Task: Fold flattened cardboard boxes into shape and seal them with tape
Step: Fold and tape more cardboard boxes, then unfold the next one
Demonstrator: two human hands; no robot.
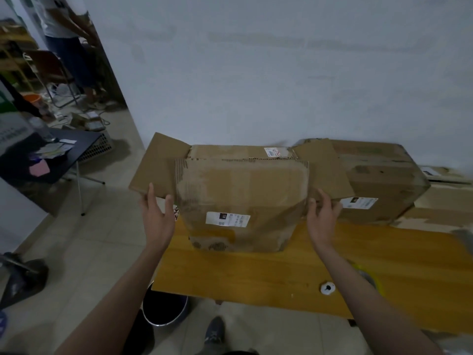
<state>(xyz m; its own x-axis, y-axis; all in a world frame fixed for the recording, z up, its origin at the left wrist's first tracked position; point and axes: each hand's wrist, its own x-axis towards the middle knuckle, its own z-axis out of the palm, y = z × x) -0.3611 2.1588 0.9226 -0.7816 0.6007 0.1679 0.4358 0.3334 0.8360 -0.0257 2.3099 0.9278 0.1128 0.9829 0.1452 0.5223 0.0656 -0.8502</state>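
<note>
A: What fills my view?
B: Largest first: the wooden counter [281, 272] across the lower middle and right of the frame, and on it, at centre, the cardboard box [243, 196] I'm shaping, its near top flap folded down and both side flaps spread outward.
A: Anything beside it?
B: A second box [384, 180], touching it at right against the wall.
A: My hands?
B: Left hand [157, 216], grip wide, fingers spread under the left flap's [153, 170] edge. Right hand [323, 216], also wide, at the right flap [327, 172].
A: Smaller things?
B: A tape roll [371, 279] at lower right, partly hidden by my arm, and a small white cap [328, 288].
</note>
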